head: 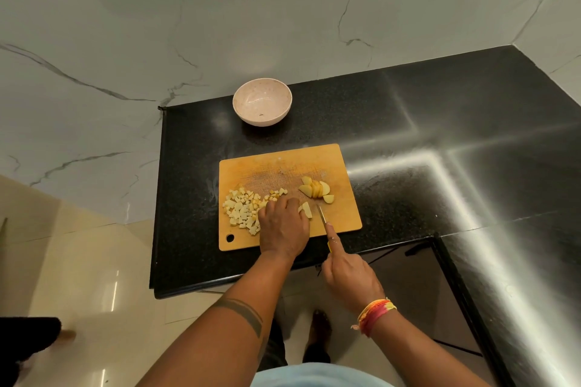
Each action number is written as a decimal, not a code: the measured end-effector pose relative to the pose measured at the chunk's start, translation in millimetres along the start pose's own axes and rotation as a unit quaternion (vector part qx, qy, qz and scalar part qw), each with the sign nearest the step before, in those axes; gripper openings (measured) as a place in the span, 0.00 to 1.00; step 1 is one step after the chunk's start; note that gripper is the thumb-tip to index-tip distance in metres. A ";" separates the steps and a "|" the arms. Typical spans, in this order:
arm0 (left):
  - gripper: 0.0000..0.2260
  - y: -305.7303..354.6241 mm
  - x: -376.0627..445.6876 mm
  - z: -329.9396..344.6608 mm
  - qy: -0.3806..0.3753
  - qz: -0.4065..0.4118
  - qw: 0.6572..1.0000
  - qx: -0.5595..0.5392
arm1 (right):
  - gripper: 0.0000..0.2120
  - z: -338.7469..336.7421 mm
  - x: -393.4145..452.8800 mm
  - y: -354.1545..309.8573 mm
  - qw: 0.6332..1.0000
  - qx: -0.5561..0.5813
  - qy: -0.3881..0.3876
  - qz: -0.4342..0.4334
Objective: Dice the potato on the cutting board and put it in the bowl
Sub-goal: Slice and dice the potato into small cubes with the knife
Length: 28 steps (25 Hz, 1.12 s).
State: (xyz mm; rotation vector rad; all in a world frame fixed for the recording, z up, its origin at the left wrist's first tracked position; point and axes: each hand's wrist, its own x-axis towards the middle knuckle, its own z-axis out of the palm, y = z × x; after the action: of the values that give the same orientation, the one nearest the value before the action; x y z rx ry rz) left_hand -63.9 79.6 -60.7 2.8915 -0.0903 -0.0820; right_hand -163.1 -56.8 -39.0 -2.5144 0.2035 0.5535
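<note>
My left hand (283, 226) presses down on a potato piece (306, 209) at the centre of the orange board (283, 163), fingers closed over it. My right hand (349, 276), lower right of centre, is clamped on a knife (321, 214), its blade just right of that piece. Dice (240, 209) lie heaped at the board's left; slices (317, 190) fan out at its upper right. The bowl (262, 101) sits empty above, well apart, on the black table (408, 122). Cut potato looks firm, light and wet, likely slippery, so I would pin pieces flat-side down and scoop the dice together.
</note>
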 end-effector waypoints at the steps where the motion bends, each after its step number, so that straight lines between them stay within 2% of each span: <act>1: 0.16 3.0 0.8 1.5 0.002 -0.004 1.000 0.001 | 0.36 -0.4 4.3 -0.2 1.000 0.004 -0.002 0.005; 7: 0.15 6.4 3.5 5.9 -0.013 -0.028 0.999 -0.018 | 0.36 1.6 11.2 -2.9 1.000 0.008 -0.014 0.000; 10: 0.12 3.2 4.7 6.8 -0.014 -0.038 0.999 -0.022 | 0.35 1.7 10.9 -4.8 1.000 0.012 -0.014 -0.003; 15: 0.07 7.8 12.3 3.9 -0.005 -0.101 0.991 -0.083 | 0.35 3.3 7.2 -9.1 1.000 0.016 -0.017 -0.005; 19: 0.08 11.6 10.2 4.6 0.003 -0.071 0.995 -0.072 | 0.35 2.4 7.7 -10.7 0.999 0.030 -0.019 0.001; 23: 0.12 13.7 10.9 4.4 -0.013 -0.081 0.994 -0.075 | 0.35 1.4 11.2 -10.1 0.999 0.037 -0.013 0.009; 28: 0.13 17.7 10.9 8.6 -0.012 -0.016 1.000 -0.020 | 0.34 0.0 12.6 -11.4 0.999 0.044 -0.009 0.014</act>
State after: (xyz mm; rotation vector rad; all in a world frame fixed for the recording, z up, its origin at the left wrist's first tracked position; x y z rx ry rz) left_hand -54.6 59.7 -65.1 2.8532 -0.0449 -0.1229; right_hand -148.8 -47.6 -38.8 -2.4241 0.2521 0.5661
